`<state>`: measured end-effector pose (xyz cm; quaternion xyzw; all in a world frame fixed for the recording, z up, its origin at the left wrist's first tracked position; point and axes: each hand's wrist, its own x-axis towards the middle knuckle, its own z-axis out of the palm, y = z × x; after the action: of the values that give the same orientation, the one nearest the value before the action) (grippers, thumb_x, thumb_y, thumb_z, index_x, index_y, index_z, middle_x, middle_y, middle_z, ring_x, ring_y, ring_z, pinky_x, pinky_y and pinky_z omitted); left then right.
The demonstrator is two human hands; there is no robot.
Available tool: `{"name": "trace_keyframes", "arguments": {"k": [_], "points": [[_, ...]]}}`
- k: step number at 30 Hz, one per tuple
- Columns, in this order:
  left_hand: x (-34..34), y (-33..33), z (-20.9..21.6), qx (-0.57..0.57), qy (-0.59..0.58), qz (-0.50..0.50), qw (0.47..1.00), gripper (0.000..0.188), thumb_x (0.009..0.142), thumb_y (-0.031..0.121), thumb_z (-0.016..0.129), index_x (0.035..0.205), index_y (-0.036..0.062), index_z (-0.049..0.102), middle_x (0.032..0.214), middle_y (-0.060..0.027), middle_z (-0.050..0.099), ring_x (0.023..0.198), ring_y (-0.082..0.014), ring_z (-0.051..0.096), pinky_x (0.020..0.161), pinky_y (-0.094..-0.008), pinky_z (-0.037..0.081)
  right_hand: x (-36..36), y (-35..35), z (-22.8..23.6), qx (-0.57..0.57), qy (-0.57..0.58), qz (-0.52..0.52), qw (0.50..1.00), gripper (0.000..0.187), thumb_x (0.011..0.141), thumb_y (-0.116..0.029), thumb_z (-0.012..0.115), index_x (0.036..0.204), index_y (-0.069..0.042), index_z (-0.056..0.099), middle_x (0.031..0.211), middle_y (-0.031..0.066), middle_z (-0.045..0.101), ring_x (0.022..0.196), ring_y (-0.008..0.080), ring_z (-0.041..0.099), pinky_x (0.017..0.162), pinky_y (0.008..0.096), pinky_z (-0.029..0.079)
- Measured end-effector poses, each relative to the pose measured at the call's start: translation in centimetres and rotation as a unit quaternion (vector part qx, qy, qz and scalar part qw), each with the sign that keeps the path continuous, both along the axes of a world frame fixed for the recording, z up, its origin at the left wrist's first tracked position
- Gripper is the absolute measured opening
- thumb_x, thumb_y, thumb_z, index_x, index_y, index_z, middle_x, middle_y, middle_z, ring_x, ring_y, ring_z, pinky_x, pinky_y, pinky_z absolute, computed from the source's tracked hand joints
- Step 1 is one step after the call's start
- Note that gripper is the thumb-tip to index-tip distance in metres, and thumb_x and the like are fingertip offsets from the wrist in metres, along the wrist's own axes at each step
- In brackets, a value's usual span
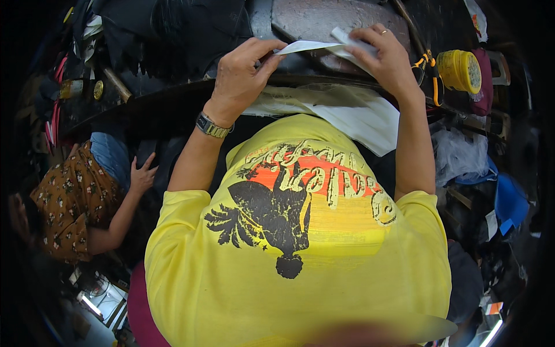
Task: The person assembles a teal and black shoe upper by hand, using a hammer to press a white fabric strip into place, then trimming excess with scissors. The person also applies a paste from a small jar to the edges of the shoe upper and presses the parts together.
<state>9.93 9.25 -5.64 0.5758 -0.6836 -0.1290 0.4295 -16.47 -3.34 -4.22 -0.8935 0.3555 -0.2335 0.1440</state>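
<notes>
Blurred yellowish-and-reddish object point(370, 332) sits lowest and nearest the camera; its kind cannot be determined. Directly beyond it is the wearer's yellow T-shirt point(347, 277), printed with a black figure on an orange and yellow ground.

Both hands are raised at the edge of a dark workbench point(191, 94), with a white strip point(309, 45) stretched between them. Left hand point(243, 72): thumb and fingertips pinched on the strip's left end; a metal-banded wristwatch point(214, 125) is on that wrist. Right hand point(381, 58): fingers bent and gripping the strip's right portion, which is folded, with one end projecting on the far side; a ring point(384, 32) is worn. Exact contact of the right fingertips is partly hidden.

Below the strip, whitish translucent sheeting point(352, 118) lies between bench and shirt. A dark slab point(347, 23) rests at the far side of the bench, with black fabric point(173, 34) to its left. Right of the right hand: orange-and-black scissors point(428, 72), then a yellow tub point(454, 70). At near left, well apart, a co-worker in a brown floral top point(78, 202) has one hand with fingers spread.
</notes>
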Motion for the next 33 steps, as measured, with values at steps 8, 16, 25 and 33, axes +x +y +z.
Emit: {"name": "trace_keyframes", "arguments": {"k": [8, 16, 25, 33], "points": [[0.4, 2.7, -0.1, 0.088, -0.002, -0.079, 0.993, 0.015, 0.085, 0.011, 0.073, 0.099, 0.0067, 0.072, 0.085, -0.0083, 0.067, 0.071, -0.0261, 0.065, 0.064, -0.0338, 0.051, -3.5, 5.9, 1.1, 0.264, -0.075, 0.025, 0.961, 0.016, 0.084, -0.008, 0.073, 0.095, -0.001, 0.064, 0.078, 0.0118, 0.065, 0.068, 0.0179, 0.057, 0.069, 0.0306, 0.048], [-0.8, 5.8, -6.0, 0.263, -0.14, -0.091, 0.95, 0.015, 0.088, 0.019, 0.069, 0.098, 0.0086, 0.073, 0.09, -0.011, 0.067, 0.083, -0.0307, 0.067, 0.075, -0.0398, 0.053, -5.8, 9.7, -5.2, 0.287, 0.153, -0.091, 0.941, 0.026, 0.078, -0.015, 0.077, 0.098, -0.001, 0.065, 0.081, 0.0085, 0.064, 0.075, 0.0181, 0.058, 0.07, 0.0315, 0.047], [-1.2, 6.7, -5.6, 0.162, 0.003, -0.046, 0.986, 0.014, 0.082, 0.006, 0.073, 0.095, 0.0089, 0.074, 0.09, -0.0064, 0.068, 0.078, -0.0257, 0.066, 0.071, -0.0388, 0.052, -8.0, 11.4, -5.7, 0.318, -0.103, -0.097, 0.937, 0.022, 0.077, 0.004, 0.07, 0.099, -0.002, 0.071, 0.086, 0.0037, 0.064, 0.079, 0.0134, 0.06, 0.071, 0.0249, 0.047], [-0.9, 5.2, -7.0, 0.107, -0.219, -0.139, 0.96, 0.02, 0.079, 0.003, 0.068, 0.096, 0.0118, 0.075, 0.1, -0.0015, 0.068, 0.099, -0.0226, 0.062, 0.081, -0.0376, 0.047, -9.3, 12.7, -5.3, 0.02, 0.098, 0.03, 0.995, 0.029, 0.072, 0.005, 0.065, 0.097, -0.007, 0.072, 0.104, 0.0105, 0.065, 0.1, 0.0301, 0.061, 0.084, 0.0372, 0.051]]}}
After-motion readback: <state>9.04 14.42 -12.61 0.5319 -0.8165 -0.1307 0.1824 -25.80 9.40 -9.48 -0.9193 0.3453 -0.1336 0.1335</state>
